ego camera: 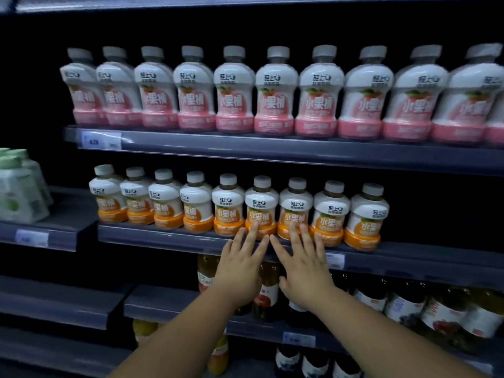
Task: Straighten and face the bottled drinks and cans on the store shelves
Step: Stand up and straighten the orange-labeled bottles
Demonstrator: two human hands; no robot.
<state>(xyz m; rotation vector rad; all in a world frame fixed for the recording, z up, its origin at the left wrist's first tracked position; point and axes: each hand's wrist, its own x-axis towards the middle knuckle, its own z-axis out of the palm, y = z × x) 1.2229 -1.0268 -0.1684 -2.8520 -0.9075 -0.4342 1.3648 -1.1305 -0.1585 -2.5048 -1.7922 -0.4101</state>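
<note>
Both hands are up at the middle shelf, side by side and nearly touching. The left hand is flat with its fingers straight and fanned, holding nothing; the right hand is the same. Their fingertips seem to rest against the orange bases of two neighbouring bottles in the middle of the row of orange bottles. I would guess that flat palms suit the job here: they nudge several bases at once into line with the shelf lip instead of lifting each one.

The orange row stands along the front edge of that shelf, every bottle upright, cap on top, its long axis vertical. The labels near the hands face straight out at the aisle; those at the left end are too blurred to judge. On the shelf above, the pink bottles stand upright too, labels outward.
</note>
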